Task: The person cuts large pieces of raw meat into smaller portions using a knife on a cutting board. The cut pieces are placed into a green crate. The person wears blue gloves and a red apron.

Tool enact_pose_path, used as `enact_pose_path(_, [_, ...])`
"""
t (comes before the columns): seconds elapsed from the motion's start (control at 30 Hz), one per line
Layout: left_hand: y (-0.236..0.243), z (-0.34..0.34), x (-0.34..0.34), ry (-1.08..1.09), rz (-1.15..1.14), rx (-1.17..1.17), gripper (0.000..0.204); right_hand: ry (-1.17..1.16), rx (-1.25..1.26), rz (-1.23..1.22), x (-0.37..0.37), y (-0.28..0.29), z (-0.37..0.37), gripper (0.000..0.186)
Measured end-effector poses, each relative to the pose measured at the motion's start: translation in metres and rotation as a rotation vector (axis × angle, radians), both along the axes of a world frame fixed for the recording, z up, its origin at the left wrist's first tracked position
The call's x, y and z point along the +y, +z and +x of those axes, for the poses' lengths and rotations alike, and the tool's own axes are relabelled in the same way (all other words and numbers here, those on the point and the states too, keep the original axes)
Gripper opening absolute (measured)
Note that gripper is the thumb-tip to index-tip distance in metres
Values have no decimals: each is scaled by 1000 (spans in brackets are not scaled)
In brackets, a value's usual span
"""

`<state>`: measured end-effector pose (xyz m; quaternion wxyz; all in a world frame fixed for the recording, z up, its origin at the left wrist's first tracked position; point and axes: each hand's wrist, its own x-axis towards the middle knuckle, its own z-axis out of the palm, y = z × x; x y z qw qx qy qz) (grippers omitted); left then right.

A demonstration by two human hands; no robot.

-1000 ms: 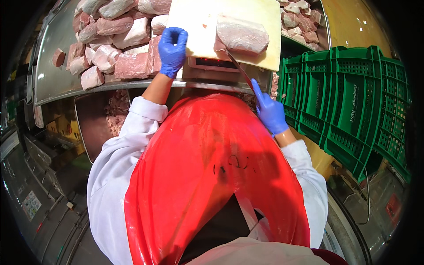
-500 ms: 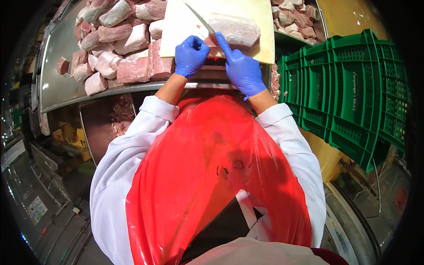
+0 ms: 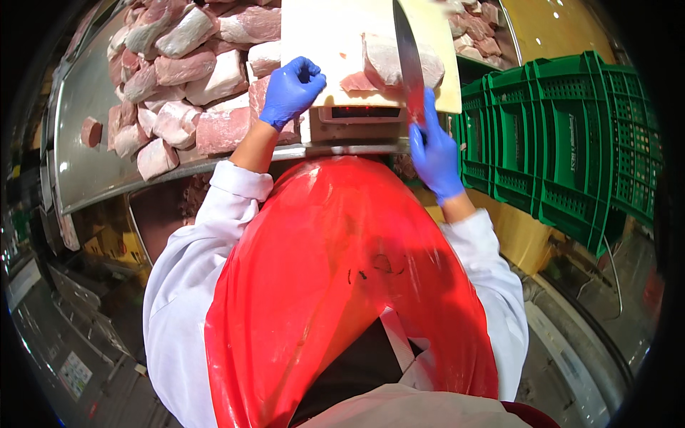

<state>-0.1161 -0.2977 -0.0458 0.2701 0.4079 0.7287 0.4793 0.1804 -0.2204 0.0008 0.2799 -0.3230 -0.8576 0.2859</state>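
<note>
In my right hand, gloved in blue, is a knife with its long blade pointing away from me. The blade passes over a pale block of meat on the white cutting board. A thin pink flap of meat lies at the block's near left end. My left hand, also in a blue glove, is curled into a fist over the board's near left corner, apart from the block. Whatever the fist may hold is hidden.
Many meat chunks are heaped on the metal table at left. Stacked green crates stand close on my right. Beyond them, more cut meat fills a tray. A device with a dark display sits under the board's near edge.
My right hand has drawn back to the right, and the knife has swung from pointing far left to straight away. The left fist has moved left, off the meat. The view has shifted slightly.
</note>
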Motion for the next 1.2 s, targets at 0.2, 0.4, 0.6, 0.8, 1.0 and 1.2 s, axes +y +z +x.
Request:
enact_pose_path(0.2, [10, -40, 24, -41, 167, 7, 22, -262, -136, 130, -10, -33, -90, 69])
enact_pose_path(0.4, [3, -60, 56, -108, 273, -138, 22, -310, -474, 100, -85, -50, -55, 75])
enact_pose_path(0.6, [1, -17, 82, -194, 293, -255, 34, -281, -574, -139, -146, -25, -7, 74])
enact_pose_path(0.8, [-9, -10, 95, -274, 100, 52, 29, -527, -316, -343, -144, 14, -7, 74])
enact_pose_path(1.0, [-8, -34, 92, -409, 137, 32, 25, -509, -43, -80, -35, 23, -125, 72])
enact_pose_path(1.2, [-16, -42, 98, -492, 123, -24, 25, -579, -440, -6, 25, 14, -190, 80])
